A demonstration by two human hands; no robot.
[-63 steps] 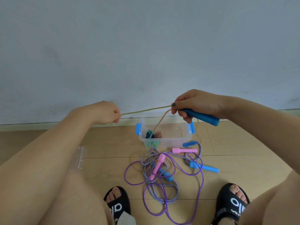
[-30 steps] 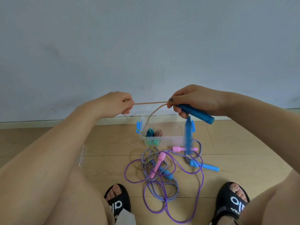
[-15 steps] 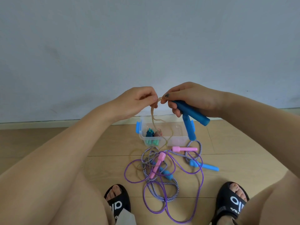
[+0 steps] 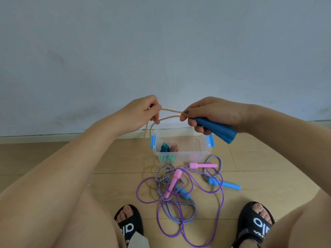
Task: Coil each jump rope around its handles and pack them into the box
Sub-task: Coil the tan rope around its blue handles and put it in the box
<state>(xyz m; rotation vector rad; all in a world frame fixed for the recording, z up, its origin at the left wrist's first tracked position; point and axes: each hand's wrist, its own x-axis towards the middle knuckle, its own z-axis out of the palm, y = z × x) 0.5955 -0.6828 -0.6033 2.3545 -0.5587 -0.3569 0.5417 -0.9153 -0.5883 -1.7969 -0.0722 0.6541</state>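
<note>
Above the clear box, we grip dark blue handles in our right hand, left hand pinching tan rope; one coiled rope is packed, two ropes lie loose on the floor at 6 o'clock

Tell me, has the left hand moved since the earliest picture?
Yes. The left hand has moved right, toward the right hand, and now sits above the left edge of the box.
</note>
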